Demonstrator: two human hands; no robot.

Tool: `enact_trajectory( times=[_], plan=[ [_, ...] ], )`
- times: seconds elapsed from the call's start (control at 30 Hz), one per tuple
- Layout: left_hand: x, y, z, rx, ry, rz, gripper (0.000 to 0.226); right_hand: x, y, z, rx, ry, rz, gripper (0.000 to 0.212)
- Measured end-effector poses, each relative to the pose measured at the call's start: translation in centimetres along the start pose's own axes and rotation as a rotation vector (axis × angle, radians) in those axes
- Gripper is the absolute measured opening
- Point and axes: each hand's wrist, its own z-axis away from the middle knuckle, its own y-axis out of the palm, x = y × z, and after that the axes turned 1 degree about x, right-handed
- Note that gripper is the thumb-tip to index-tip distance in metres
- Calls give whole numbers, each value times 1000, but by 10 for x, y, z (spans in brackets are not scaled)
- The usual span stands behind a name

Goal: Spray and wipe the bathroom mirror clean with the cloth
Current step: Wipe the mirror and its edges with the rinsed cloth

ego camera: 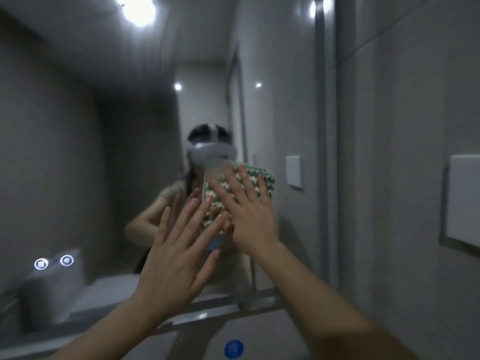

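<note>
Currently right hand point(249, 216) presses green-white cloth point(259, 181) flat on mirror point(104, 152), frame centre; left hand point(176, 255) spread beside it, fingers straight.

Pretty dim and grey overall, low contrast, kinda murky. Main light is a ceiling lamp point(139, 9) blown out to a white blob with a soft halo, seen in the mirror point(78, 126). Another glare spot point(313, 9) sits near the mirror's right edge, plus two small downlights point(178, 86) further back in the reflection. Whole frame is soft; the hands point(181, 245) are a bit smeared, and the cloth point(249, 185) blurs out at its top left. Two lit round icons point(41, 263) glow at lower left. Wide-angle bend shows at the edges, with wall lines leaning. Shadows are faint and diffuse.
</note>
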Motion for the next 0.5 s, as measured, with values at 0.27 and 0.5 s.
enact_trajectory(
  times=[0.27,0.5],
  plan=[
    [-12,-5,-115,-65,32,-13,56,-102,-31,-65,-75,242,23,57],
    [20,-27,-183,-180,109,-105,54,-138,-61,-142,-113,400,-11,64]
  ],
)
